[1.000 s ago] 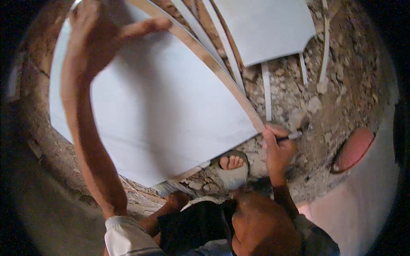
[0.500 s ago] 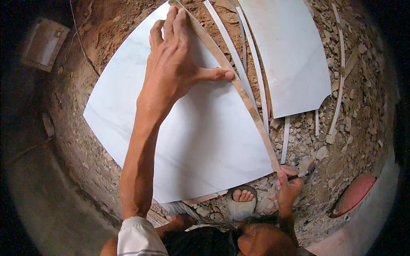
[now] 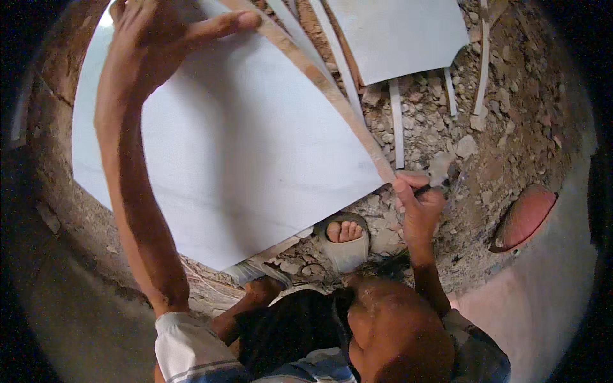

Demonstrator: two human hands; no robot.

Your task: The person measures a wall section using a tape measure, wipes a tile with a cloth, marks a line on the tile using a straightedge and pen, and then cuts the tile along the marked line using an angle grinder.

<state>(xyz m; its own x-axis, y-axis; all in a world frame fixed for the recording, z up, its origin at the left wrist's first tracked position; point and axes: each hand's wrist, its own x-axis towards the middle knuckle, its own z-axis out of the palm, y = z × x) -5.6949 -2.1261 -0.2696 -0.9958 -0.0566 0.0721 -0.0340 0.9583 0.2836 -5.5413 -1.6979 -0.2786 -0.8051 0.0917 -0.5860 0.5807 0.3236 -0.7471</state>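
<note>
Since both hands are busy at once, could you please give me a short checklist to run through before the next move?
1. Left hand spread, its thumb on the tan strip: ok.
2. Strip lying on the white tile, along its right-hand edge: ok.
3. Right hand at the strip's near end, gripping a slim dark tool: ok.
4. Strip's far end properly placed: cannot tell; it runs out of view.
5. Second white tile apart from the strip: ok.
6. Toes covered: not ok; bare beside the tile's near edge.

Panel [image 3: 300,137] is wht, strip [image 3: 345,110] lt brn.
</note>
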